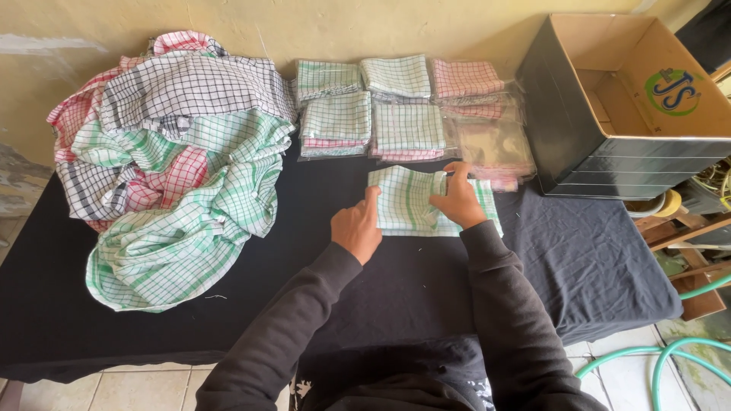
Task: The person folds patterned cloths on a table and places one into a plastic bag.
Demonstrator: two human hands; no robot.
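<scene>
A green-and-white checked cloth (403, 204), partly folded, lies on the black-covered table (579, 259) in front of me. My left hand (356, 227) rests at the cloth's left edge, with a finger pressing on the fabric. Over the cloth's right half, my right hand (459, 199) pinches a fold of it near the top. Both arms are in dark sleeves.
A big heap of loose checked cloths (171, 160) in green, red and black fills the table's left. Folded cloths in clear bags (403, 106) are stacked at the back. An open cardboard box (632, 99) stands at the right. A green hose (662, 354) lies on the floor.
</scene>
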